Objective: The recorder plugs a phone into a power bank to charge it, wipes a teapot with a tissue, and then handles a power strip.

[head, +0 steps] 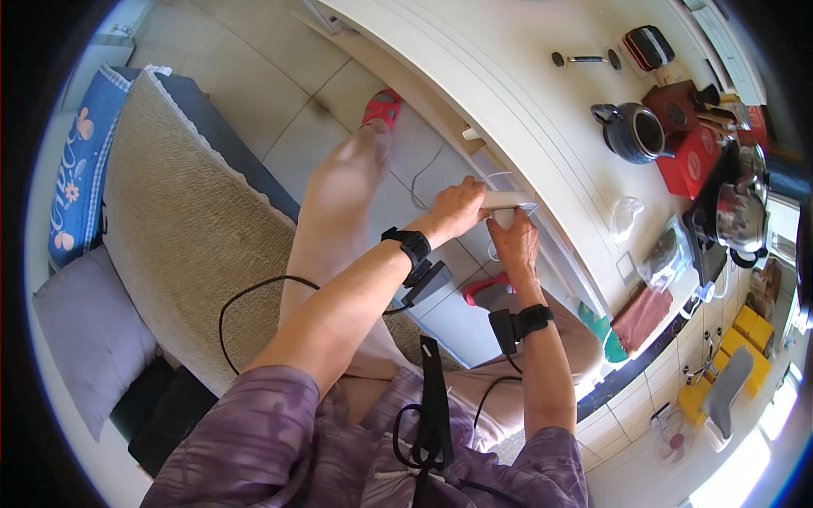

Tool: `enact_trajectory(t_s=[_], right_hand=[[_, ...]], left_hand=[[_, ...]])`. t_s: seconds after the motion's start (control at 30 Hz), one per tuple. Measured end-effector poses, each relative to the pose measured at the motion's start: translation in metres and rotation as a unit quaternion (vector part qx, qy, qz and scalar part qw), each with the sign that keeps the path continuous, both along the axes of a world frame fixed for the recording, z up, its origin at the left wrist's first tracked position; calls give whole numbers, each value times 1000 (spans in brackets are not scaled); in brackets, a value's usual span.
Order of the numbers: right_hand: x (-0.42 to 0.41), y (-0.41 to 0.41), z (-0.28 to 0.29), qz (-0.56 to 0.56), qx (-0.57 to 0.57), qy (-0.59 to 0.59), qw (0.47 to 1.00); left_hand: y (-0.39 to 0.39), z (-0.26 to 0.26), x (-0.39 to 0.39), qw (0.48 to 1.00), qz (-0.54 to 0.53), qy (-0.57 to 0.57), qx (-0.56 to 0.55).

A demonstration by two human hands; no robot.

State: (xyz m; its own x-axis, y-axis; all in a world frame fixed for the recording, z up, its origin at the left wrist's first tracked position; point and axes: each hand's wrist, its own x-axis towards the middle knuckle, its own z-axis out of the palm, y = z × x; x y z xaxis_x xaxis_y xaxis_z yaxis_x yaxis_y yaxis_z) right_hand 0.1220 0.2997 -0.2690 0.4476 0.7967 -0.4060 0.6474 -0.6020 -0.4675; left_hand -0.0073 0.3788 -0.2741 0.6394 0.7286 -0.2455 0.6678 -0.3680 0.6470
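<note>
My left hand grips a slim white box-like object beside the table's edge. Close below it, my right hand has thumb and fingers around a small white piece at the underside of that object; whether the two are joined cannot be told. A thin white cable loops over the floor tiles to the left of the hands, and a white loop hangs by my right thumb. Both wrists wear black straps with black modules and cables.
The long white table bears a dark teapot, red boxes, a glass kettle, plastic bags and a brown cloth. An open drawer is under its edge. A beige-covered sofa is on the left.
</note>
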Motion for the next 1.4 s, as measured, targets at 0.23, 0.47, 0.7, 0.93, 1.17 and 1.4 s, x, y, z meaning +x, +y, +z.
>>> enact_trajectory(t_s=[0.23, 0.47, 0.7, 0.93, 1.17, 1.4], right_hand=[[-13, -23, 22, 27, 23, -24, 999], [-18, -46, 36, 37, 6, -37, 999], [-26, -50, 55, 28, -39, -58, 997], [-29, -47, 62, 36, -81, -53, 995], [-26, -68, 92, 72, -42, 2, 996], [-24, -11, 173, 98, 153, -160, 970]], left_hand=[[-18, 23, -14, 999, -36, 0, 17], [-34, 25, -16, 998, -57, 27, -20], [-31, 40, -10, 993, -67, 60, -72], [-30, 29, -12, 993, -66, 56, -80], [24, 29, -42, 993, -56, 68, -80], [25, 46, -28, 989, -131, 53, -51]])
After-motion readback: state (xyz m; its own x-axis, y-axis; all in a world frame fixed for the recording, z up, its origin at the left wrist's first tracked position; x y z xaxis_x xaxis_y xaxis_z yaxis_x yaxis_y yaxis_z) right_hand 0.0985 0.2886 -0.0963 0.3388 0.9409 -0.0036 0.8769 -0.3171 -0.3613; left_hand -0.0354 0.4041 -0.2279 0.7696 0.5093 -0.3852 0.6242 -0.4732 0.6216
